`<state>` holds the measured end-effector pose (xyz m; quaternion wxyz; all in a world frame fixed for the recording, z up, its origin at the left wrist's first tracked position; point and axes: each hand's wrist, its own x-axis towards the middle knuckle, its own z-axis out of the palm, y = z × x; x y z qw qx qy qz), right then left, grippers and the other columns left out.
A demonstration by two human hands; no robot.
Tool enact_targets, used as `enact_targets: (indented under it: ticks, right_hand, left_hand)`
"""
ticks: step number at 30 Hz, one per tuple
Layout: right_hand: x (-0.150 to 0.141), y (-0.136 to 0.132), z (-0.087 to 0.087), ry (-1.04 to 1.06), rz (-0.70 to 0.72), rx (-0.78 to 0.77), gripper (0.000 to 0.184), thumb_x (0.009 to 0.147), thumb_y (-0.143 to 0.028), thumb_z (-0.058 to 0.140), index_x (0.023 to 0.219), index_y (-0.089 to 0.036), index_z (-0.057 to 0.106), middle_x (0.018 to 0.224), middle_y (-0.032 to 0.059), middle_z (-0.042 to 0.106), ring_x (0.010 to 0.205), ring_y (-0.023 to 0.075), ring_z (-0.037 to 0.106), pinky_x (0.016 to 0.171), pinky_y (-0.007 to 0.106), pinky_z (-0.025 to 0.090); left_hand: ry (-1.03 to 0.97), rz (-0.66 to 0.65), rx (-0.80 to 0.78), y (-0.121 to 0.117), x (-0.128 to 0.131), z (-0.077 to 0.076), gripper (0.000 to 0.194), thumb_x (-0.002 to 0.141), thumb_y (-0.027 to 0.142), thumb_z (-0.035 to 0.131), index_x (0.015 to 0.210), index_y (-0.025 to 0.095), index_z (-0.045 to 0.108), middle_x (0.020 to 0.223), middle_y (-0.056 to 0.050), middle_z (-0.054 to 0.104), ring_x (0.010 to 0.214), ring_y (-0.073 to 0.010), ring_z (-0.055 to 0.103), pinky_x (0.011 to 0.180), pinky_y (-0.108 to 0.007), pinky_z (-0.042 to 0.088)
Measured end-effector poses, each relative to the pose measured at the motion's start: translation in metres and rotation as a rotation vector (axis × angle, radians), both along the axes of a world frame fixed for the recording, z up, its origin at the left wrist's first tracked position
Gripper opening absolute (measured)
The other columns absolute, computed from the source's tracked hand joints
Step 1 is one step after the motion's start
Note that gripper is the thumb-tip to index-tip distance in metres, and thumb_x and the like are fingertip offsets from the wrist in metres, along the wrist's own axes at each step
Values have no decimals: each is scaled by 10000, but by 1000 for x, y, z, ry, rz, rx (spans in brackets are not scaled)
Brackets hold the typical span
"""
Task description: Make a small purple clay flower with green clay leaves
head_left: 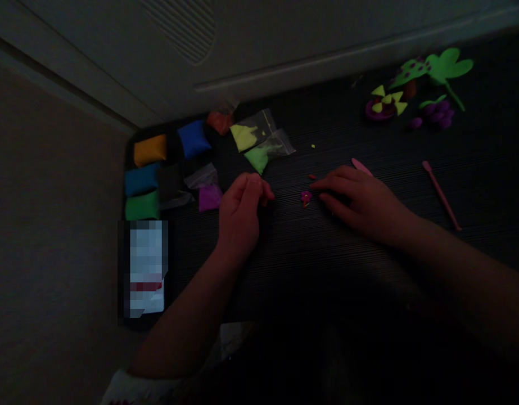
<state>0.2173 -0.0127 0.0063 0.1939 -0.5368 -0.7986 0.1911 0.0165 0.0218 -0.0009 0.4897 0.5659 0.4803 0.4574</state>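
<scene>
My left hand [242, 216] is closed on its side over the dark table, thumb pressed to curled fingers; whether anything is inside cannot be made out. My right hand [360, 197] rests low with fingers stretched and thumb apart, nothing between them. Just left of its fingertips lies a tiny purple clay flower [306, 196] with a yellow centre and small red and green bits below it. A small orange-red clay piece [312, 176] sits above the flower. Partly hidden behind my right hand is a pink flat-bladed modelling tool [362, 166].
Several clay packets stand at left, among them orange [150, 150], blue [194, 139], yellow [244, 136], light green [258, 159] and purple [210, 197]. A pink modelling stick [442, 196] lies right. Finished clay shapes, including purple grapes [438, 114], sit far right. A pixelated block [145, 264] is at left.
</scene>
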Motion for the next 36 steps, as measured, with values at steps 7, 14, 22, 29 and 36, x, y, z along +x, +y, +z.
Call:
enact_targets:
  ticks: [7,14,22,29,36]
  right_hand:
    - [-4,5,-6,-76,-7,34,287,818,-259,454,1069,-303,584,990,43,576,890,206,527,912,498,256]
    - [-5,7,-6,-70,0,38,251,832,-320,451,1037,-318,596,971,28,580,897,206,527,880,485,271]
    - [2,6,3,1,41,-28,231,842,-345,433,960,-254,609,973,31,584,935,185,534,948,480,252]
    - [6,5,9,-89,129,-91,236,848,-331,399,921,-237,603,965,34,576,941,197,527,959,541,230]
    - [5,4,8,-124,99,-50,266,855,-358,389,966,-229,594,964,30,584,940,186,534,973,510,252]
  left_hand:
    - [69,23,-4,0,1,-1,241,804,354,496,630,187,497,591,25,460,570,-85,438,558,-225,364]
    - [58,-4,-14,-2,0,-1,204,793,338,517,659,184,526,617,21,491,582,-83,447,558,-221,367]
    - [86,3,-14,-2,0,1,215,798,344,508,659,182,536,619,19,506,587,-83,448,568,-221,369]
    - [59,-14,-48,-2,-1,2,212,794,332,516,654,175,540,629,21,519,595,-77,456,578,-212,365]
    - [66,-21,-39,-3,0,4,204,804,302,505,662,162,547,623,23,525,591,-68,456,589,-202,363]
